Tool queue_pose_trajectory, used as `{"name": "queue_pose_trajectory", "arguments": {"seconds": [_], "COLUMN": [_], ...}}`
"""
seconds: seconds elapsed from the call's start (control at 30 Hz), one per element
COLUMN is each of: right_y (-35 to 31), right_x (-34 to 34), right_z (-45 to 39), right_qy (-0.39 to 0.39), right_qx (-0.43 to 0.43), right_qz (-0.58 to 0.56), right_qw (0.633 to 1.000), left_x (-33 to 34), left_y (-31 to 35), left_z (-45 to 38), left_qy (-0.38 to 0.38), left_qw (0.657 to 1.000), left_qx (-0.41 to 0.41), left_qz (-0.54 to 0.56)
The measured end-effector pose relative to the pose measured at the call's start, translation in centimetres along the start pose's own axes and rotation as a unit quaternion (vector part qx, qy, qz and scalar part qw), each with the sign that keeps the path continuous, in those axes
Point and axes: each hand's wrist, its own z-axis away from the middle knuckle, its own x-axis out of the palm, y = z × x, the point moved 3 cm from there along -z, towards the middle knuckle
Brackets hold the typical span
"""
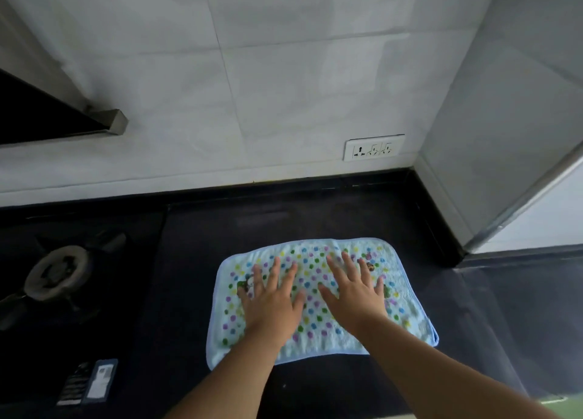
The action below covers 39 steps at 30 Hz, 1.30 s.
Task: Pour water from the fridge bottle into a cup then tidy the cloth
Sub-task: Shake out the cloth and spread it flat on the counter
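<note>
A pale blue cloth (pixel 407 308) with coloured dots lies folded and flat on the black counter (pixel 331 217). My left hand (pixel 273 302) rests palm down on its left half, fingers spread. My right hand (pixel 355 287) presses flat on its right half, fingers spread too. Neither hand holds anything. No bottle and no cup are in view.
A gas burner (pixel 58 272) sits on the stove at the left, with labels (pixel 91 382) near the front. A wall socket (pixel 373 147) is on the tiled wall behind. A hood edge (pixel 107 122) juts out upper left. A wall corner (pixel 454 217) stands at the right.
</note>
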Motion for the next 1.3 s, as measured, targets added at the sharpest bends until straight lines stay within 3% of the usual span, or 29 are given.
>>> {"name": "queue_pose_trajectory", "arguments": {"seconds": [0.1,0.3,0.4,0.5,0.6,0.7,0.83,0.97,1.3], "right_y": [0.8,0.4,-1.5,-4.7,-7.2,-6.3,1.2,6.1,2.2], "right_x": [2.9,3.8,3.1,3.2,2.9,1.1,-2.8,-2.7,4.6], "right_z": [-0.9,-2.6,-5.7,-8.7,-11.7,-15.8,-19.7,-17.5,-4.0], "right_qy": [-0.032,0.015,0.027,0.011,0.006,0.02,0.075,0.112,0.118], "right_qx": [0.029,0.019,-0.002,-0.059,-0.123,-0.138,-0.013,0.067,0.048], "right_qz": [0.035,0.078,0.082,0.097,0.104,0.111,0.108,0.079,0.023], "right_qw": [0.998,0.997,0.996,0.994,0.987,0.984,0.991,0.988,0.992], "left_x": [3.6,5.5,4.0,2.4,0.4,-0.9,-1.3,0.9,6.1], "left_y": [-0.3,-1.4,-3.0,-5.5,-7.1,-6.0,2.1,8.4,4.1], "left_z": [-0.6,-2.4,-4.8,-7.0,-8.7,-12.2,-17.4,-16.1,-4.7], "left_qy": [0.014,0.113,0.099,0.045,0.052,0.054,0.066,0.065,0.16], "left_qw": [1.0,0.993,0.994,0.994,0.984,0.982,0.996,0.997,0.976], "left_qx": [-0.019,0.009,-0.016,-0.099,-0.167,-0.18,-0.059,0.039,0.142], "left_qz": [-0.016,-0.034,-0.046,-0.017,-0.009,0.008,0.002,-0.03,-0.028]}}
